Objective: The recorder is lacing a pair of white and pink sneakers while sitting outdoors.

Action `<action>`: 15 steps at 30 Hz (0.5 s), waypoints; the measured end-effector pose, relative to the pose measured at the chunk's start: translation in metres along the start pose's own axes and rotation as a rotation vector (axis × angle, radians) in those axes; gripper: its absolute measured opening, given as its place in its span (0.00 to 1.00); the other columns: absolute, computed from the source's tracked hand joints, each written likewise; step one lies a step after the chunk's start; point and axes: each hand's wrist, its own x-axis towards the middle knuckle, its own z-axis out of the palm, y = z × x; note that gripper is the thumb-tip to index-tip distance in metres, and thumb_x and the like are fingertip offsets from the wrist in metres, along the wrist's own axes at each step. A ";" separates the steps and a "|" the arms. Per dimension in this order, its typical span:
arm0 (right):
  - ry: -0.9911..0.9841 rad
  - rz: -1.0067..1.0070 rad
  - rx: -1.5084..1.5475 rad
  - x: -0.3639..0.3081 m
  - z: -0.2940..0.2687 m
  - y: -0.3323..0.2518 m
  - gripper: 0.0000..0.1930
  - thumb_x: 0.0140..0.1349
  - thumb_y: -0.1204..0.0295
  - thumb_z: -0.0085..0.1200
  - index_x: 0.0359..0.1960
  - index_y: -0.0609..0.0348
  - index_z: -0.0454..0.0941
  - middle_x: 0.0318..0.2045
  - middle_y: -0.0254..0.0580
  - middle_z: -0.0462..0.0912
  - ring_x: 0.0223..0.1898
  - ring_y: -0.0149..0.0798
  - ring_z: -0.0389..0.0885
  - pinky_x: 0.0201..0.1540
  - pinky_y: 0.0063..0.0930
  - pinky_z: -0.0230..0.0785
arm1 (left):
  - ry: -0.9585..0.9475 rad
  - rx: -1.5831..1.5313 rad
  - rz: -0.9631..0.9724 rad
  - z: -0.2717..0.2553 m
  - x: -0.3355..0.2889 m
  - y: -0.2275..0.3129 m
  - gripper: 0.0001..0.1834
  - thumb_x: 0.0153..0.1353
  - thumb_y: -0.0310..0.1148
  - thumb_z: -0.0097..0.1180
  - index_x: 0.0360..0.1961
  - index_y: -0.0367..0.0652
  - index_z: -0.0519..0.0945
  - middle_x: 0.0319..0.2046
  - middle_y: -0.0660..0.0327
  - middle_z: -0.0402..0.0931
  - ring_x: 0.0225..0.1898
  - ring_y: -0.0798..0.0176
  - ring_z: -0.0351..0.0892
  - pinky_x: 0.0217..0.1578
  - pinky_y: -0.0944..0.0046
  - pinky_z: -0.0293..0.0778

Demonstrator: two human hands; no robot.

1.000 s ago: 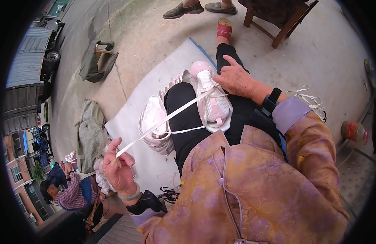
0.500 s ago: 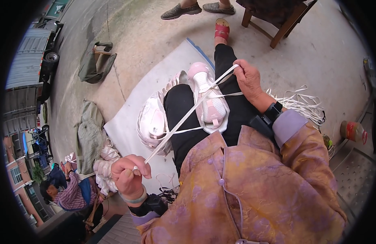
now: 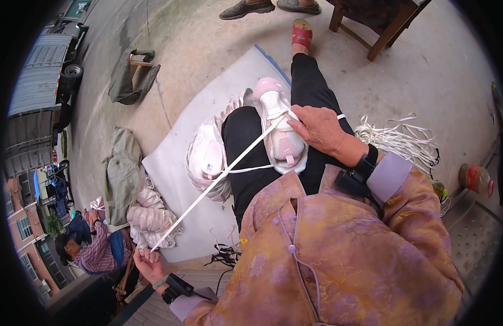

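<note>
So, containers first: a see-through jar with a red label (image 3: 472, 178) sits off to the right, and I can't make out what's in it. Over by the left knee, a curved stack of pale pink-and-white shoe pieces (image 3: 210, 157) is on the white sheet (image 3: 200, 108), the pieces nested one inside another. A similar wrinkly bundle (image 3: 151, 214) is near the left hand (image 3: 151, 266).

The pink-and-white shoe (image 3: 284, 146) is resting on the lap, between the thighs of the black trousers (image 3: 243, 138). It has a smooth, rounded pink toe and a white mesh middle. Toe points away from the wearer, heel toward the belly, with the long axis running mostly away from the body, toe leaning slightly left.

Left hand has its fingers pinched together on the flat white lace (image 3: 246, 155), which runs straight and taut to the shoe. Right hand (image 3: 319, 130) is over the shoe's right side, thumb and fingers close together on lace there. A loose, stringy heap of white laces (image 3: 395, 136) lies on the concrete past the right wrist.
</note>
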 end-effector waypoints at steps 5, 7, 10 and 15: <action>-0.352 0.153 0.388 -0.016 -0.049 -0.001 0.12 0.57 0.69 0.52 0.42 0.60 0.74 0.18 0.47 0.76 0.18 0.45 0.76 0.23 0.34 0.67 | -0.109 0.001 0.087 0.101 0.022 -0.009 0.13 0.66 0.40 0.44 0.31 0.43 0.72 0.21 0.62 0.68 0.18 0.69 0.64 0.21 0.71 0.60; -0.551 0.379 0.836 -0.015 -0.090 -0.012 0.13 0.58 0.73 0.52 0.44 0.61 0.74 0.18 0.43 0.77 0.16 0.35 0.74 0.21 0.24 0.66 | -0.118 0.036 0.128 0.136 0.026 -0.012 0.12 0.67 0.38 0.45 0.36 0.41 0.73 0.24 0.61 0.70 0.20 0.68 0.65 0.23 0.71 0.63; -0.547 0.512 1.241 -0.013 -0.155 -0.021 0.11 0.59 0.75 0.51 0.43 0.66 0.74 0.19 0.40 0.78 0.15 0.25 0.72 0.20 0.14 0.64 | -0.310 0.157 0.212 0.191 0.027 -0.014 0.10 0.58 0.24 0.53 0.41 0.39 0.70 0.28 0.57 0.73 0.24 0.66 0.71 0.28 0.70 0.68; 0.112 0.069 1.633 -0.026 -0.227 0.010 0.12 0.61 0.79 0.46 0.46 0.69 0.66 0.27 0.48 0.79 0.14 0.27 0.71 0.28 0.17 0.67 | -0.412 0.213 0.221 0.268 0.046 -0.039 0.12 0.57 0.22 0.53 0.42 0.38 0.69 0.28 0.57 0.78 0.23 0.68 0.74 0.26 0.71 0.71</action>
